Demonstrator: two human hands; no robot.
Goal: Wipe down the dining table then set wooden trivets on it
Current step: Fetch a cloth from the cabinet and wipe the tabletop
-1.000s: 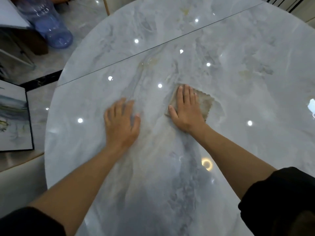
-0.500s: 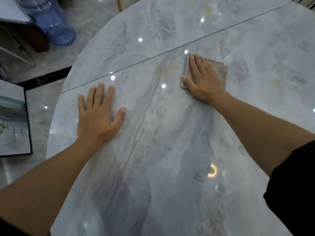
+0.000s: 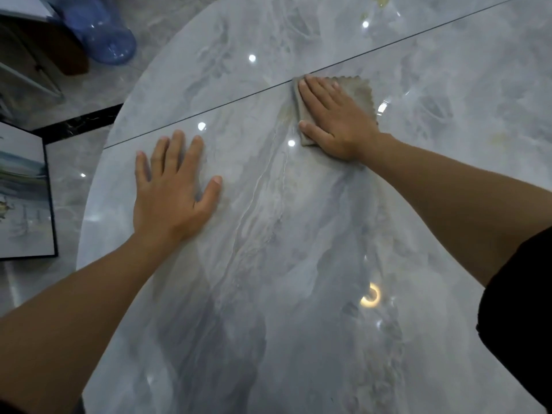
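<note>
Where the round, glossy grey marble-patterned dining table [image 3: 298,264] fills most of the view, a thin dark seam [image 3: 209,110] crosses it. The left hand [image 3: 170,192] lies flat, fingers spread, holding nothing. The right hand [image 3: 334,118], fingers extended, presses the small beige scallop-edged cloth [image 3: 360,89] against the seam.

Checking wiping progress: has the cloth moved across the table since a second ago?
Yes. The cloth under the right hand has slid away from the person, up to the seam line across the table; before it lay well short of it.
</note>
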